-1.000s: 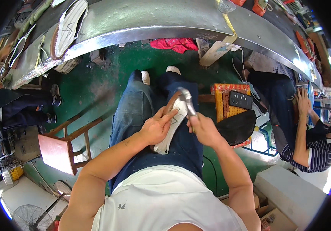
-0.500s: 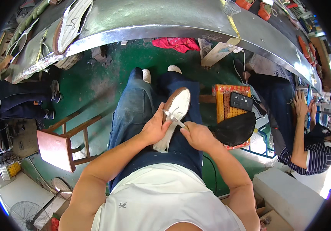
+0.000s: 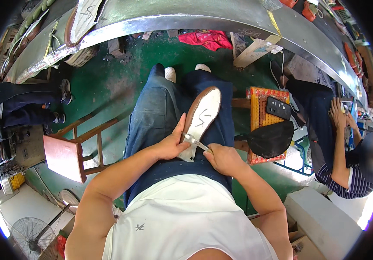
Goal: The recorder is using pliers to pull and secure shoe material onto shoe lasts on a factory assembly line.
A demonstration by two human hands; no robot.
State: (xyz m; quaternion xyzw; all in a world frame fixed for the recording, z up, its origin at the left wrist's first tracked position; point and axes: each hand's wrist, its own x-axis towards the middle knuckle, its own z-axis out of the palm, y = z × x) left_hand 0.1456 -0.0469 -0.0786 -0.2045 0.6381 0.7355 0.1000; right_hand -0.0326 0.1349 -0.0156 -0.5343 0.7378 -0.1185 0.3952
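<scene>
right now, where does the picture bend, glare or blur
In the head view, the metal bench bows into an arc, with white glare toward its right end; in the head view, the shoe piece, left hand and right hand look fairly clear; in the head view, the co-worker's head is blurred and the corners go black.

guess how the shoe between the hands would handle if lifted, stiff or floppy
The shoe probably holds its shape at the toe, where the outline looks smooth and full. Its pale near end likely flops more, as it looks loose and creased.
</scene>
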